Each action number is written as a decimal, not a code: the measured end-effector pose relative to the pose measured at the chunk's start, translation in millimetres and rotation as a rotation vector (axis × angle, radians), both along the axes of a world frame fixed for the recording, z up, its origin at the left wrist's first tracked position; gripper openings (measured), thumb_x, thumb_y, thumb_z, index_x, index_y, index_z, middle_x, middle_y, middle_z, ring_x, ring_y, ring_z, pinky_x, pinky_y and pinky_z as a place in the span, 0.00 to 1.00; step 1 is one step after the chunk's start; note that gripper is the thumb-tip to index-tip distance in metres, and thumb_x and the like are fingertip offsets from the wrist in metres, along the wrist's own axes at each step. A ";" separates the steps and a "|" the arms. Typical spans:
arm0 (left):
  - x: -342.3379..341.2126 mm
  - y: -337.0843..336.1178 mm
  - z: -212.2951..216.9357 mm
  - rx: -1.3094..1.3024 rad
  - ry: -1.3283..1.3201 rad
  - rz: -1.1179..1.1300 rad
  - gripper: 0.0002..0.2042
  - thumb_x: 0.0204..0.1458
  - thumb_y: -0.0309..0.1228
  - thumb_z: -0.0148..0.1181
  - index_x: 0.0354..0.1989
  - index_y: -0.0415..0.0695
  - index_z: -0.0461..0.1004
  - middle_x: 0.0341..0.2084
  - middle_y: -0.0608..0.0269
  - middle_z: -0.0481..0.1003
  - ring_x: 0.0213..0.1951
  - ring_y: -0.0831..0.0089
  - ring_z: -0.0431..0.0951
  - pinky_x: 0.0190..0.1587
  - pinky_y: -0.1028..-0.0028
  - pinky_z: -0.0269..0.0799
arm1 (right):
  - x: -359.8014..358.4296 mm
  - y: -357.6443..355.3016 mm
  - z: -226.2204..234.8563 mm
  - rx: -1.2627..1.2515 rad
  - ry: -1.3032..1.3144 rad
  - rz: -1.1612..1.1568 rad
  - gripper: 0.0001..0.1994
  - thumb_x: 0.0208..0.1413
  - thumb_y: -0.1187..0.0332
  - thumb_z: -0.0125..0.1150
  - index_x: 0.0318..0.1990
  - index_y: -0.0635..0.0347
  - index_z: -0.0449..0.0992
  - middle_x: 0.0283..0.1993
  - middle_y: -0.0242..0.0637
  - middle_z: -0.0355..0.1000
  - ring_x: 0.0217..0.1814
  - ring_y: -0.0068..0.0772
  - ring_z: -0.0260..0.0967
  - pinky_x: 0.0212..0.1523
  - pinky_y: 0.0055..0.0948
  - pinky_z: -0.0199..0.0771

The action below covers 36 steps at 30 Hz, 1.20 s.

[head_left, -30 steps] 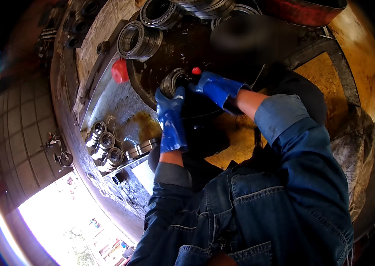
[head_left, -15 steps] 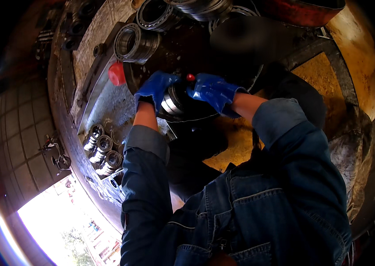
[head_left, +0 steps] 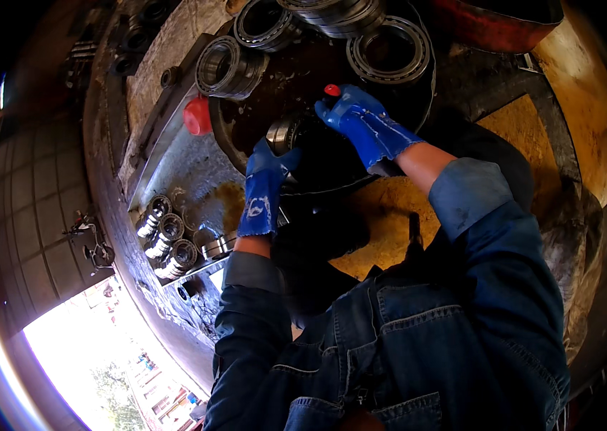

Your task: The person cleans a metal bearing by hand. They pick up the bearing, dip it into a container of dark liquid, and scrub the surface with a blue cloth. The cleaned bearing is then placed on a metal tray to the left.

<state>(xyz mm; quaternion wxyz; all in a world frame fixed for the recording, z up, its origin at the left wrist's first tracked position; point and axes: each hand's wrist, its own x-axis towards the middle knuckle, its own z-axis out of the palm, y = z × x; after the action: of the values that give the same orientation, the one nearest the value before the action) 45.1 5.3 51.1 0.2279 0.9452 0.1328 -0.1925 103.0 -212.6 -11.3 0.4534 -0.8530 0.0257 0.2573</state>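
Far to the left of the hands, a row of small bearings (head_left: 167, 237) sits in a tray (head_left: 174, 172) on the worktop. A red cap (head_left: 197, 116) lies just left of the dark pan (head_left: 361, 176) where the work goes on. The left hand (head_left: 264, 190), in a blue glove, has dropped back a little since half a second ago. Its fingers now curl up against the near side of a steel bearing (head_left: 288, 133) standing in the pan, steadying it rather than covering it. The right hand (head_left: 364, 126) has stayed on the far side, closed round a small red-tipped tool (head_left: 332, 90), though I can't tell how tightly. With the bearing's face now uncovered, I judge it is being turned and cleaned. Beyond both hands, big bearing rings (head_left: 390, 50) are stacked at the pan's far rim.
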 end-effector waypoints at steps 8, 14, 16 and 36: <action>14.9 8.5 14.4 0.202 -0.025 -0.571 0.39 0.41 0.41 0.78 0.64 0.44 0.69 0.58 0.49 0.76 0.60 0.51 0.76 0.64 0.60 0.72 | 34.6 -15.1 -25.9 0.604 0.101 -0.066 0.15 0.65 0.57 0.54 0.42 0.59 0.80 0.37 0.39 0.80 0.43 0.30 0.79 0.48 0.30 0.79; 12.2 37.3 -3.6 0.330 -0.038 -0.655 0.37 0.38 0.34 0.79 0.61 0.46 0.72 0.58 0.51 0.75 0.61 0.52 0.74 0.65 0.60 0.71 | 2.2 6.4 -6.7 0.364 0.100 0.210 0.14 0.65 0.58 0.54 0.40 0.58 0.81 0.35 0.37 0.80 0.40 0.28 0.79 0.45 0.27 0.79; 15.7 32.1 -1.4 0.275 -0.072 -0.686 0.36 0.38 0.33 0.79 0.60 0.47 0.73 0.57 0.52 0.76 0.60 0.52 0.75 0.64 0.60 0.71 | 1.3 -11.8 10.7 0.189 0.039 0.271 0.14 0.64 0.56 0.57 0.42 0.57 0.82 0.35 0.35 0.81 0.38 0.27 0.79 0.46 0.27 0.79; 15.5 17.4 15.8 0.312 -0.345 -1.020 0.15 0.52 0.25 0.60 0.50 0.46 0.77 0.48 0.52 0.80 0.51 0.50 0.80 0.52 0.58 0.78 | -29.4 -17.1 13.0 0.044 -0.205 0.245 0.18 0.58 0.52 0.66 0.46 0.55 0.82 0.45 0.48 0.80 0.47 0.49 0.79 0.50 0.43 0.80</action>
<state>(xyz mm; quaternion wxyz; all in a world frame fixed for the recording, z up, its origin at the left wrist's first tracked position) 60.6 22.7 67.0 -0.0184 0.9300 -0.3534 -0.0991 73.6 -229.6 1.8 0.4376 -0.8613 -0.1306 0.2227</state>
